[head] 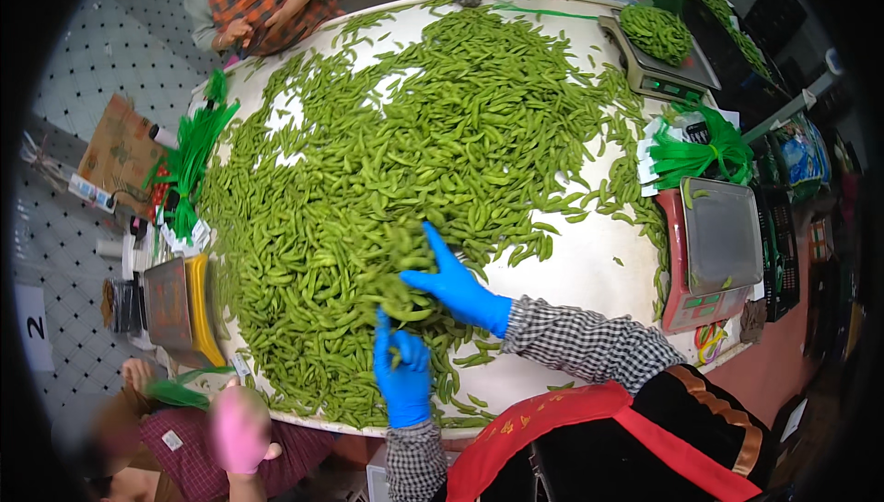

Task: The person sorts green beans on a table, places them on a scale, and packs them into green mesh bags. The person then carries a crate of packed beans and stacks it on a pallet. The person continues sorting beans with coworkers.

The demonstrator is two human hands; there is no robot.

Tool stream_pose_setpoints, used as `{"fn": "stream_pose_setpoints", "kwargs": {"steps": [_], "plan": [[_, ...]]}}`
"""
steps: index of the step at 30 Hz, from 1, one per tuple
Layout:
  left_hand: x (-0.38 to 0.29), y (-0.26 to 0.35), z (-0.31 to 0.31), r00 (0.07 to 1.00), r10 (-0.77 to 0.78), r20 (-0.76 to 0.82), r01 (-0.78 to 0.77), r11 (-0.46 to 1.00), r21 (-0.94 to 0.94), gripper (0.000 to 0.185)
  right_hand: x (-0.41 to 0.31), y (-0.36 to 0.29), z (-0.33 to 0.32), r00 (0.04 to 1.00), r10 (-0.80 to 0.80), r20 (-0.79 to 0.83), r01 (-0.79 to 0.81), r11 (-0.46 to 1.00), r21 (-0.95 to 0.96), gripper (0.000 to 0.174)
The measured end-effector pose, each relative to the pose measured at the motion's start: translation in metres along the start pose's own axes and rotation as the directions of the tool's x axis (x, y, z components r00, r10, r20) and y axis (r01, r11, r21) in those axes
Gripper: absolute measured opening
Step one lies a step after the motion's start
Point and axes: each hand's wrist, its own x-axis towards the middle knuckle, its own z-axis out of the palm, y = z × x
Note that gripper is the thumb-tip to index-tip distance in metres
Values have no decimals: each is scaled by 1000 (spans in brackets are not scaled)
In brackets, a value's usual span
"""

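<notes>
A large heap of green edamame pods [318, 246] covers much of the white table [587, 260] before me. My right hand [466, 291], in a blue glove, reaches into the heap's near side with thumb and forefinger spread apart. Some blurred pods [394, 288] lie between my two hands. Close to the table's near edge is my left hand [402, 374], also blue-gloved, its forefinger extended and the other fingers bent. A bit of green shows at those bent fingers; whether they grip a pod is unclear.
A red scale [718, 239] stands at the right and a yellow scale [183, 308] at the left. Farther right, another scale [663, 74] bears a netted bundle of pods [656, 32]. Green mesh bags [704, 150] lie nearby. Co-workers [266, 1] surround the table; one pink-gloved hand [238, 426] is lower left.
</notes>
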Motion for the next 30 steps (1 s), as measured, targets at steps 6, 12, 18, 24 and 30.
{"fn": "stream_pose_setpoints", "kwargs": {"steps": [6,12,18,24,30], "plan": [[-5,29,26,929,354,-110,-261,835,484,48,-14,-39,-37,981,-131,143,152,978,-145,89],[-22,-47,35,984,-170,-50,162,752,638,39,-58,15,-204,711,-583,-392,201,704,-681,63],[-13,-129,1,811,-577,-97,376,388,841,30,-61,56,-328,529,-565,-633,-361,525,-771,72],[-12,-158,-30,748,-341,569,-655,-249,713,26,54,15,-323,588,-636,-500,-19,607,-795,83],[-8,-174,-51,666,-329,669,-744,-346,571,28,134,-42,-270,828,-292,-478,198,951,-238,89]]}}
